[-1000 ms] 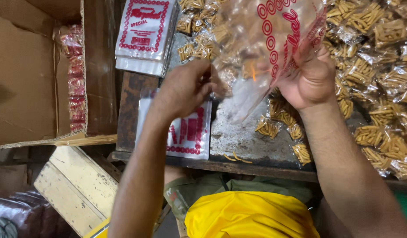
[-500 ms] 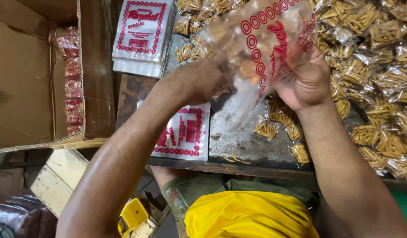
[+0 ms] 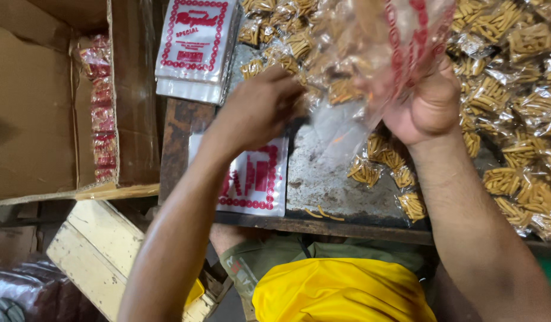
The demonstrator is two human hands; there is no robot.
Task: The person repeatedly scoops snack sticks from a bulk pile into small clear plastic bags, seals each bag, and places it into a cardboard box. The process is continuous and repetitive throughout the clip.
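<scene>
My right hand grips the edge of a large clear plastic bag with red print, held up above the worn grey tabletop. Several small clear packets of yellow stick snacks show through the bag. My left hand reaches toward the bag's left side, its fingers curled among small snack packets; what the fingers hold is hidden. A flat empty red-printed bag lies on the table under my left wrist.
A heap of small snack packets covers the table's right side. A stack of empty printed bags lies at the top. An open cardboard box holding red packets stands left. A pale wooden crate sits lower left.
The bag has been lifted higher and to the right. My left hand has shifted slightly toward the bag and the packets beside it.
</scene>
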